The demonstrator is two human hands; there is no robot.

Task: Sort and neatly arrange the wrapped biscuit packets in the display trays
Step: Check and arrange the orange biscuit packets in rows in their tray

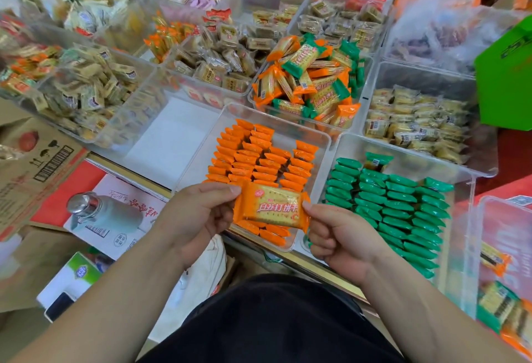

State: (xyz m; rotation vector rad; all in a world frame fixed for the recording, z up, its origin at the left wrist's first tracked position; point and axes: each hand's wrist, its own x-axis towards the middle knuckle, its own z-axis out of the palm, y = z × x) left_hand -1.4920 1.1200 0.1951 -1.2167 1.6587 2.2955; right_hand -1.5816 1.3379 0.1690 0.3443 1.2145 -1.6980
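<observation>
Pinched by its crimped ends between left hand (198,212) and right hand (339,236), the orange packet (272,207) hovers over the near edge of the orange tray (324,143), and should probably go in on edge, matching the standing rows.

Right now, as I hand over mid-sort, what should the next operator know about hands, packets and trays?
Left hand pinches the left end of one orange packet; right hand pinches its right end, above the near edge of the orange tray.
Done: orange rows fill much of that tray; green rows fill much of the green tray beside it.
Left: place the held packet in the orange rows; the mixed pile of orange and green packets behind needs sorting.
</observation>
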